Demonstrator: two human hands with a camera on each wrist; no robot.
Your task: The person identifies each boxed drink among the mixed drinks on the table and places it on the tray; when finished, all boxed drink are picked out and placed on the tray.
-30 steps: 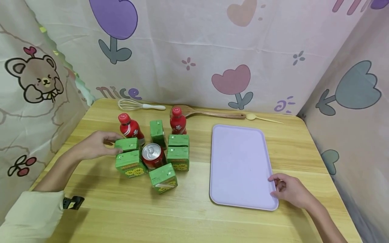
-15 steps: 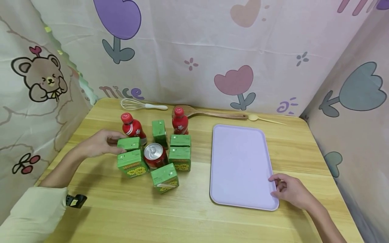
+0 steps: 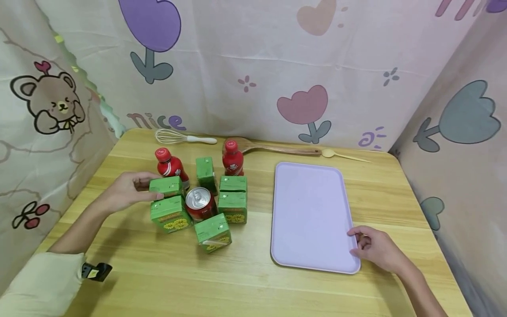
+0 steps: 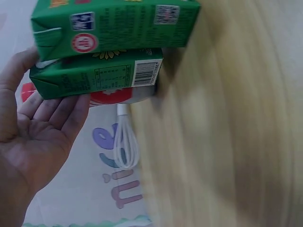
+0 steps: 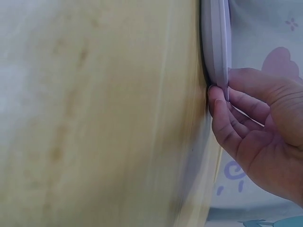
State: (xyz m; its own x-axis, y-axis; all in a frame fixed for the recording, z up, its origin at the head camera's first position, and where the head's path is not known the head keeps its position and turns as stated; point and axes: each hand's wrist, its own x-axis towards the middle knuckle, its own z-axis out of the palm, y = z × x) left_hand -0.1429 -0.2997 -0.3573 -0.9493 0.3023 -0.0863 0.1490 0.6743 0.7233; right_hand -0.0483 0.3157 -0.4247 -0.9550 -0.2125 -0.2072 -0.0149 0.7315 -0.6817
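Note:
My left hand [image 3: 126,192] pinches a green drink carton [image 3: 168,186] at the rear left of a cluster, thumb on the near side and fingers behind. In the left wrist view that carton [image 4: 102,75] lies between a second green carton [image 4: 113,28] and a red bottle. A red soda can [image 3: 200,204] stands amid the cartons, with more green cartons [image 3: 233,206] to its right and one carton [image 3: 214,231] in front. On the right, my right hand [image 3: 378,248] pinches the right rim of a lilac tray [image 3: 313,215], thumb and fingers on either side of the edge [image 5: 220,52].
Two red bottles [image 3: 171,166] [image 3: 233,159] stand behind the cartons. Along the back edge lie a white whisk [image 3: 186,138], a wooden spatula [image 3: 277,149] and a small yellow spoon [image 3: 344,155]. Printed curtains [image 3: 253,53] enclose the wooden table [image 3: 253,286].
The carton in my left hand has risen slightly beside its neighbour. The tray and my right hand have shifted slightly left, while the other things stay put.

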